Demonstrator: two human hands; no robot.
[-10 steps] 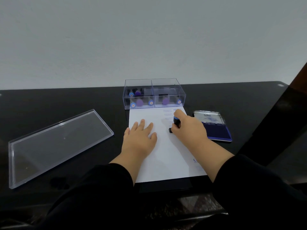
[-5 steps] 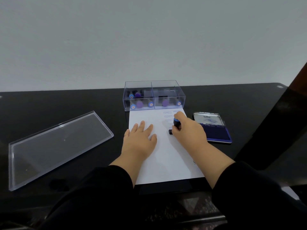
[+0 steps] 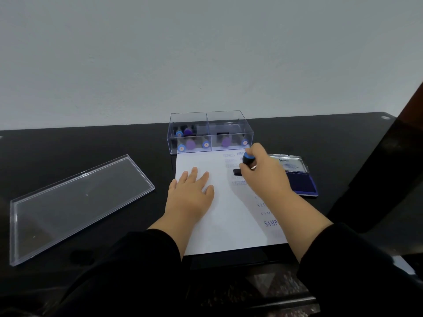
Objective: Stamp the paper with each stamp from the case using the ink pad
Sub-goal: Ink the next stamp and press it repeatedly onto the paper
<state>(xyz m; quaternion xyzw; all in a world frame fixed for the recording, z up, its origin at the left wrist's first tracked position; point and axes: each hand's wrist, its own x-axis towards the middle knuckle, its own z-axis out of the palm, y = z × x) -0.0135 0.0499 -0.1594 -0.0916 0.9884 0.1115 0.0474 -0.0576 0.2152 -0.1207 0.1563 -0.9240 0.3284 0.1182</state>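
Right hand (image 3: 263,177) gripped stamp (image 3: 246,162), handle tilted toward case (image 3: 209,133), base just above paper (image 3: 229,216). Left hand (image 3: 190,195) lay flat, fingers spread, on paper. Ink pad (image 3: 299,179) lay open beside the paper's right edge.

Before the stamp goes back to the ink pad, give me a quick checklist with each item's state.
1. Right hand grips the stamp: ok.
2. Left hand flat on the paper, holding it: ok.
3. Ink pad open, right of the paper: ok.
4. Stamp base clear of the paper: cannot tell.
5. Bare paper left for more prints: ok.
6. Case open, lid set aside: ok.
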